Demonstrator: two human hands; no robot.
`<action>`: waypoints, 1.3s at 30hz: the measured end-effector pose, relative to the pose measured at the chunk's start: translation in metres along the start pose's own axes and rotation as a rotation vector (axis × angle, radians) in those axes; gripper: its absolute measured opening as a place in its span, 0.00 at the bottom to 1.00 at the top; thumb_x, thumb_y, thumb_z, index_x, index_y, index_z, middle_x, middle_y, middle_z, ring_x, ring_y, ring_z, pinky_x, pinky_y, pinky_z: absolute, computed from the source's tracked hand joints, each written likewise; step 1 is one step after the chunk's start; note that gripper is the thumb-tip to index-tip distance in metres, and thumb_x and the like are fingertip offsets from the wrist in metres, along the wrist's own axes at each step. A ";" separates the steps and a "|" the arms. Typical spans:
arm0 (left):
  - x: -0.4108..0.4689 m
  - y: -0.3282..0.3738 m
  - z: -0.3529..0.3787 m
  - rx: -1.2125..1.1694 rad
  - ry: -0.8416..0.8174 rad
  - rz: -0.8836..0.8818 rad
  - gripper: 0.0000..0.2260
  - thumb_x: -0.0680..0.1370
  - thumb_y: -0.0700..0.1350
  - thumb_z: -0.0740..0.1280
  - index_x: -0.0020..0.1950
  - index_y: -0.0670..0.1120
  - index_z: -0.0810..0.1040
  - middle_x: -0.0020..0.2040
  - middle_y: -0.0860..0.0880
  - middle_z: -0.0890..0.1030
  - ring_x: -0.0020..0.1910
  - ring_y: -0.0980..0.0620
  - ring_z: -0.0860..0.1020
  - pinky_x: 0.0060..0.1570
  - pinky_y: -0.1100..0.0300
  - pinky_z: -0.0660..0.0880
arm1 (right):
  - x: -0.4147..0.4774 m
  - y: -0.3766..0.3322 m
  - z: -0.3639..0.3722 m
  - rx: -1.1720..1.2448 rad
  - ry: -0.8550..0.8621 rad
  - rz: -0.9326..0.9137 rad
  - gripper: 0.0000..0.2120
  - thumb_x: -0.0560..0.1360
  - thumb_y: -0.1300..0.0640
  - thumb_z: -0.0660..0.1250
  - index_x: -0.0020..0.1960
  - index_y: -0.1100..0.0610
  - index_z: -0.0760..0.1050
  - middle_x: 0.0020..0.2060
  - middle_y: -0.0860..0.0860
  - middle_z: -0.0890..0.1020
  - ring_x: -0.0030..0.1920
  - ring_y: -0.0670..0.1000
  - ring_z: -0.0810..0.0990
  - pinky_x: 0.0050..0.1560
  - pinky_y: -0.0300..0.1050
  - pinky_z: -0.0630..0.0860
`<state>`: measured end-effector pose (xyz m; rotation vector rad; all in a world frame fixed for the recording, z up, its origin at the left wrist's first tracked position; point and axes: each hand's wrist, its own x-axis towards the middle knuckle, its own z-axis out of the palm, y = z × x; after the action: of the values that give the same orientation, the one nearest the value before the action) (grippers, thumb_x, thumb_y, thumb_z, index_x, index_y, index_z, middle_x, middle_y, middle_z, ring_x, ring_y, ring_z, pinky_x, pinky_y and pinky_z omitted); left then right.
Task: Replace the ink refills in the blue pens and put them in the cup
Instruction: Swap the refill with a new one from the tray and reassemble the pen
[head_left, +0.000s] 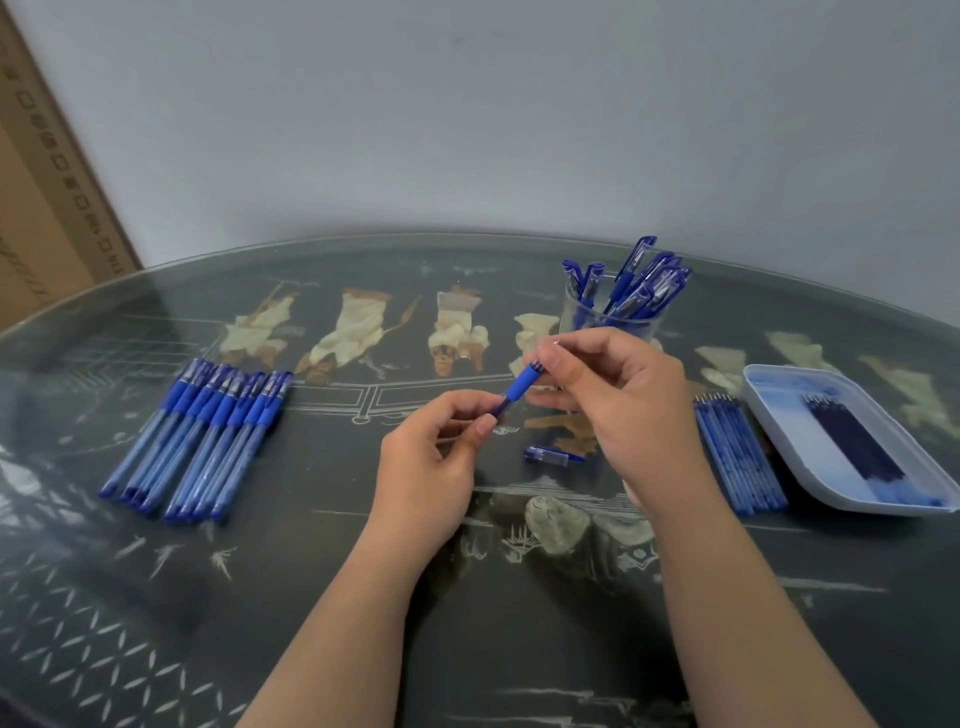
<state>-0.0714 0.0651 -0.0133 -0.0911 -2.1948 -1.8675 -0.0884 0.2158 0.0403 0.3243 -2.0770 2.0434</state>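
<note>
Pens (649, 290) crowd cup (645, 328) — gap mid-rim.

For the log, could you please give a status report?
Left hand pinches the pen barrel, right hand holds its grip end. Cap lies on table. Nothing blocks cup.

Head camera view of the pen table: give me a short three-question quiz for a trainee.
1. True or false: the cup holds no pens.
2. The pen being worked on is held by: A one hand, B both hands, C neither.
3. Fill in: the loose cap lies on the ___.
Key: 1 false; 2 B, left hand and right hand; 3 table.
</note>
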 end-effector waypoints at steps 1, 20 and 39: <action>0.000 0.000 0.000 -0.001 -0.003 -0.002 0.14 0.78 0.35 0.67 0.47 0.56 0.81 0.43 0.57 0.85 0.45 0.60 0.81 0.51 0.66 0.75 | 0.000 0.001 0.001 0.009 0.011 0.008 0.02 0.73 0.60 0.71 0.46 0.58 0.81 0.41 0.53 0.86 0.43 0.52 0.86 0.42 0.44 0.83; 0.001 0.001 -0.001 -0.013 0.001 -0.032 0.13 0.79 0.36 0.67 0.48 0.56 0.81 0.44 0.57 0.85 0.47 0.57 0.81 0.56 0.53 0.78 | -0.002 -0.001 0.008 0.139 -0.022 0.060 0.12 0.76 0.57 0.67 0.60 0.53 0.76 0.43 0.55 0.86 0.45 0.53 0.86 0.43 0.48 0.83; 0.002 0.000 -0.001 -0.001 -0.015 -0.035 0.13 0.78 0.36 0.67 0.47 0.56 0.81 0.44 0.57 0.84 0.47 0.57 0.81 0.58 0.52 0.77 | -0.001 0.004 0.009 0.131 0.032 0.071 0.16 0.69 0.53 0.72 0.51 0.61 0.73 0.42 0.59 0.85 0.43 0.56 0.86 0.42 0.48 0.83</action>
<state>-0.0736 0.0634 -0.0126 -0.0674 -2.2190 -1.8919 -0.0890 0.2068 0.0363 0.2405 -1.9672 2.2166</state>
